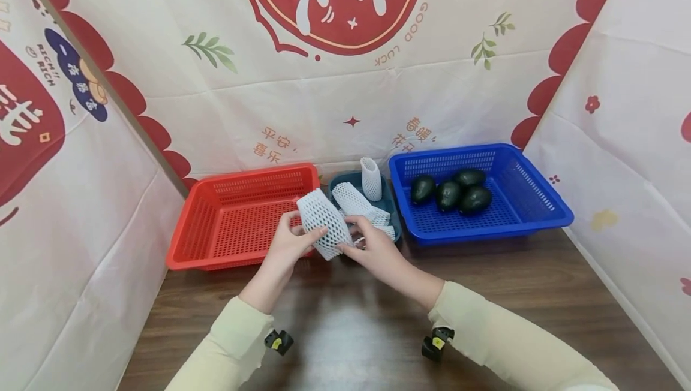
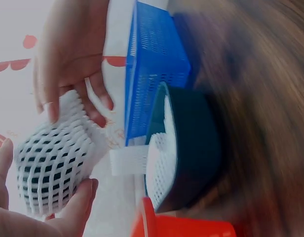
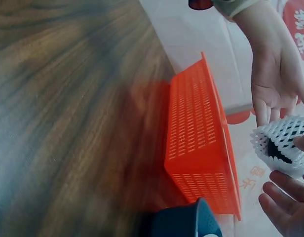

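Over the gap between the red basket and the small teal bin, both hands hold up an avocado in a white foam net sleeve (image 1: 324, 223). Dark skin shows through the mesh in the left wrist view. My left hand (image 1: 286, 242) grips the sleeve's left side, thumb in front and fingers behind. The right hand (image 1: 378, 253) has thumb and fingers about the other end of the sleeve (image 2: 56, 155). Through that end's opening, part of the dark avocado (image 3: 278, 150) shows in the right wrist view. The rest of the fruit is covered by mesh and fingers.
A red basket (image 1: 180, 241) stands at left, a blue basket (image 1: 531, 223) at right with several avocados (image 1: 448, 195). Between them, the teal bin (image 1: 398, 229) contains several foam net sleeves (image 1: 353, 199), one upright (image 1: 371, 179). A printed cloth hangs behind and at both sides.
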